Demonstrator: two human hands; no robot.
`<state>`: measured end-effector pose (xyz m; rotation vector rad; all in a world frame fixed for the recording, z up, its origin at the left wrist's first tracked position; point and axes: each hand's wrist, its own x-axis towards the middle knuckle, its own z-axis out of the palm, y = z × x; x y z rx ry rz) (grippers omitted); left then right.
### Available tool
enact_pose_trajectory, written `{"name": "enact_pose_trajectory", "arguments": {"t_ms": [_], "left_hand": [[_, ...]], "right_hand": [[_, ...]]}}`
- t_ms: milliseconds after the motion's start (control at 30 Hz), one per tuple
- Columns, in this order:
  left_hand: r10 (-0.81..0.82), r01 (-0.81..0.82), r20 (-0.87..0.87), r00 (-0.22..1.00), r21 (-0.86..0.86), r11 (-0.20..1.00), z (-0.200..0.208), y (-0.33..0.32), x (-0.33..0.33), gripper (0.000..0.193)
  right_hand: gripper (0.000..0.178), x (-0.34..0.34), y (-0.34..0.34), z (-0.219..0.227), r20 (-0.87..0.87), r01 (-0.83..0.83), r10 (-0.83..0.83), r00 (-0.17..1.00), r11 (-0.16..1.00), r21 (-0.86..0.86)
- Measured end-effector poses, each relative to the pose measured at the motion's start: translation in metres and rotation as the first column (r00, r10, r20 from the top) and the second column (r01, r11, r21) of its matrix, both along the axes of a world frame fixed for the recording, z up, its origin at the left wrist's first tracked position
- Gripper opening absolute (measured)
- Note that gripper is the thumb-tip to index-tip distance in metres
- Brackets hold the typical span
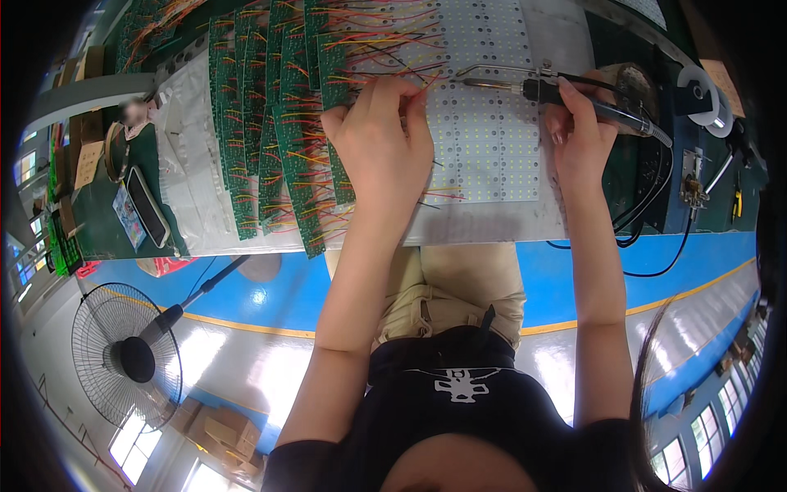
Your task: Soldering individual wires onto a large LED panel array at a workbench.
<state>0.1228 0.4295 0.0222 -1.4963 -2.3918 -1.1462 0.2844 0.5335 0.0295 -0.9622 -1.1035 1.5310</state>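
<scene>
The left hand (pixel 381 139) is held narrow, its fingertips drawn together among thin coloured wires (pixel 385 39); whether it actually pinches one cannot be told, as its own fingers hide the spot. The right hand (pixel 584 135) is closed around the dark handle of a soldering iron (pixel 531 89), whose metal tip points leftward from that hand and ends near the left hand's fingertips. A thin bent metal tube (pixel 500 69) runs alongside the tip, on its far side; whether the tip touches anything below it is unclear.

Between the two hands, and reaching beyond them, lie white boards (pixel 492 156) dotted with rows of small yellowish squares. To the left of the left hand, long green circuit boards (pixel 297 172) overlap in uneven columns, with red, yellow and black wires sticking out toward the right. All of this lies on the tabletop (pixel 98 217), over a pale sheet (pixel 484 228).

Well to the left of the left hand lies a phone (pixel 147 207). To the right of the right hand stand a white spool (pixel 705 102) and, nearer the person, a yellow-handled tool (pixel 738 201).
</scene>
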Motion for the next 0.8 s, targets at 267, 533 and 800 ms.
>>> {"name": "enact_pose_trajectory", "arguments": {"t_ms": [267, 533, 800], "left_hand": [[0.006, -0.006, -0.016, 1.0, 0.006, 1.0, -0.0015, -0.0003, -0.0003, 0.007], [-0.01, 0.01, -0.009, 1.0, 0.014, 1.0, -0.0009, -0.0006, -0.0003, 0.006], [-0.005, 0.005, -0.011, 1.0, 0.008, 1.0, -0.0016, -0.0006, -0.0007, 0.006]], "right_hand": [[0.014, -0.0001, -0.0005, -0.0002, 0.027, 0.01, -0.01, 1.0, 1.0, 0.0], [0.015, 0.0011, -0.0009, -0.0027, -0.015, -0.011, 0.012, 1.0, 0.999, 0.032], [0.015, 0.001, -0.0002, -0.0033, -0.011, -0.018, 0.018, 1.0, 0.999, 0.045]]}}
